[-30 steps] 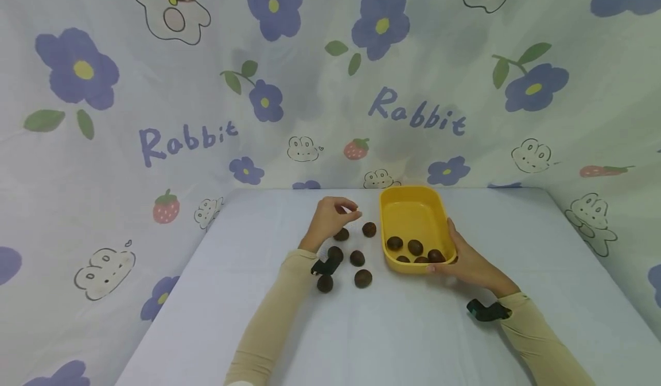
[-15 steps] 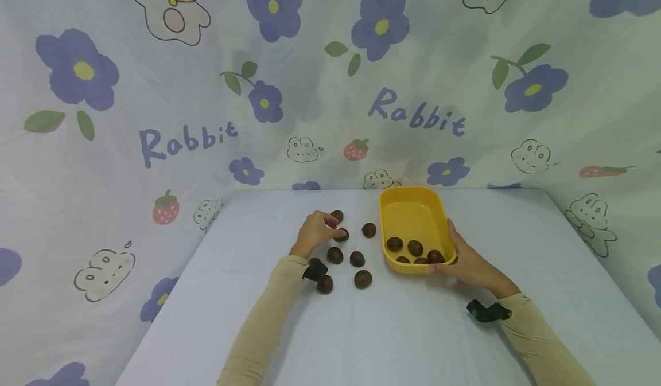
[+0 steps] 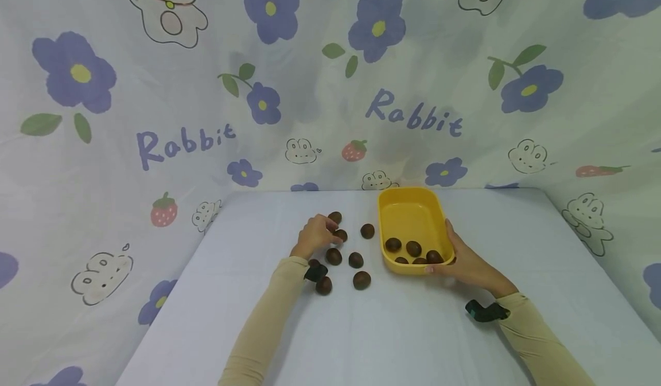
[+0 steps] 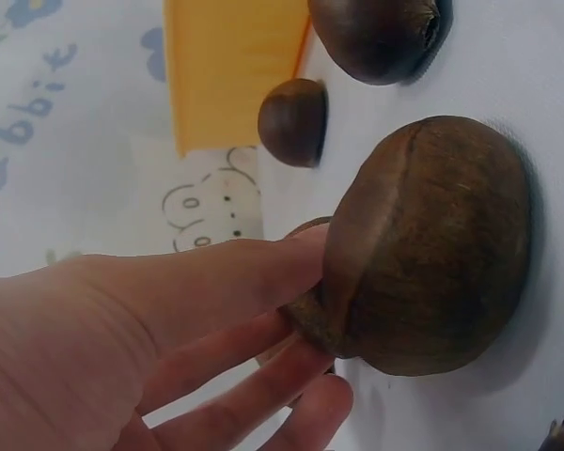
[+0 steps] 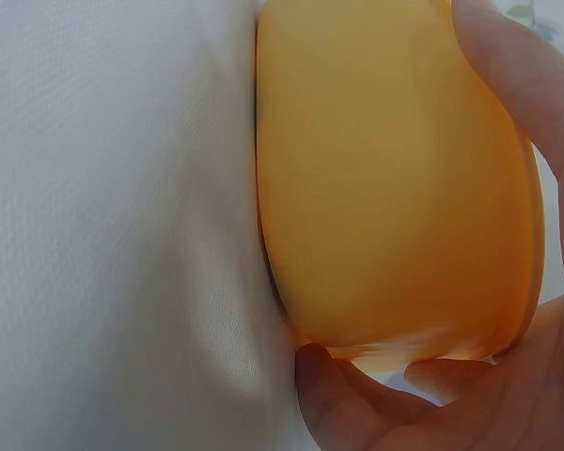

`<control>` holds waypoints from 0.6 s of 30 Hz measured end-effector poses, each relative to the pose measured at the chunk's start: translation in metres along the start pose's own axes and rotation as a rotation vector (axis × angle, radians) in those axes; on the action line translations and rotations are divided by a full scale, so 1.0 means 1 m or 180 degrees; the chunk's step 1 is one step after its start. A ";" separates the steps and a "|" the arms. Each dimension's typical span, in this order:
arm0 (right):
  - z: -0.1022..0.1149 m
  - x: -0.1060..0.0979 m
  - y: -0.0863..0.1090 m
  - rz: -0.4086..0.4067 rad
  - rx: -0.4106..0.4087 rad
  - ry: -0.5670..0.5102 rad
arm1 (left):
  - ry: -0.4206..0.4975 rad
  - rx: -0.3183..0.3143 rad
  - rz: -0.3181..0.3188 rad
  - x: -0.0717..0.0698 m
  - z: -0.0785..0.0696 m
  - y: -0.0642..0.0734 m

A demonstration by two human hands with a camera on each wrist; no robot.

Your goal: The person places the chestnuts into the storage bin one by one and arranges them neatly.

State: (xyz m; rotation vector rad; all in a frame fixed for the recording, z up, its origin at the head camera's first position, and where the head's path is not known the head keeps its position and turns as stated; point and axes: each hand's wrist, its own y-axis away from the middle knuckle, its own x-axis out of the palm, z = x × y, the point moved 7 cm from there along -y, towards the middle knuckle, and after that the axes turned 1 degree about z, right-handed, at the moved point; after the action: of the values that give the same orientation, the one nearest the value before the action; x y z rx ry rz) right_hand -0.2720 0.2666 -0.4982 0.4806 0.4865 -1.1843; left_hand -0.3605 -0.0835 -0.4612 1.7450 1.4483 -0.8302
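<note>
In the head view my left hand (image 3: 312, 236) pinches a brown chestnut (image 3: 341, 236) between thumb and fingertips on the table. The left wrist view shows that chestnut (image 4: 310, 315) mostly hidden behind a nearer, larger one (image 4: 432, 254). Several other chestnuts lie around the hand, among them a far one (image 3: 335, 217) and a near one (image 3: 362, 280). With my right hand (image 3: 467, 262) I grip the near right corner of a yellow plastic box (image 3: 411, 217). Several chestnuts (image 3: 413, 249) lie at its near end. Up close, the right wrist view has the box's wall (image 5: 385, 188) between thumb and fingers.
A white cloth (image 3: 392, 334) covers the table. Behind it hangs a printed curtain (image 3: 315, 105) with flowers and rabbits, also along both sides. One chestnut (image 3: 368, 231) sits just left of the box. Another is partly covered by the black left wrist camera (image 3: 316, 272).
My left hand has come back toward me and slightly left, uncovering the far chestnut, and its fingers have closed around the chestnut nearer to me. My right hand and the box have stayed put.
</note>
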 end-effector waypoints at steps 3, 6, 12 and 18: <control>0.000 0.000 0.000 0.0003 0.0000 0.0004 | -0.0038 -0.0001 0.0021 0.001 0.001 -0.001; 0.000 0.000 0.000 -0.0011 -0.0002 0.0025 | -0.0079 0.0025 0.0052 0.002 0.001 -0.001; 0.001 -0.001 0.000 -0.0030 -0.0037 0.0046 | -0.0107 0.0060 0.0078 0.004 0.000 -0.002; 0.001 0.000 0.000 -0.0013 -0.0034 0.0003 | -0.0122 0.0111 0.0090 0.005 -0.001 -0.003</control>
State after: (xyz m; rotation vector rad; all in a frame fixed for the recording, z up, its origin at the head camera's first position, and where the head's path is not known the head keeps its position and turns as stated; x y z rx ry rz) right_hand -0.2717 0.2663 -0.4973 0.4712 0.4946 -1.1850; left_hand -0.3623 -0.0803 -0.4649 1.7621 1.3885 -0.8741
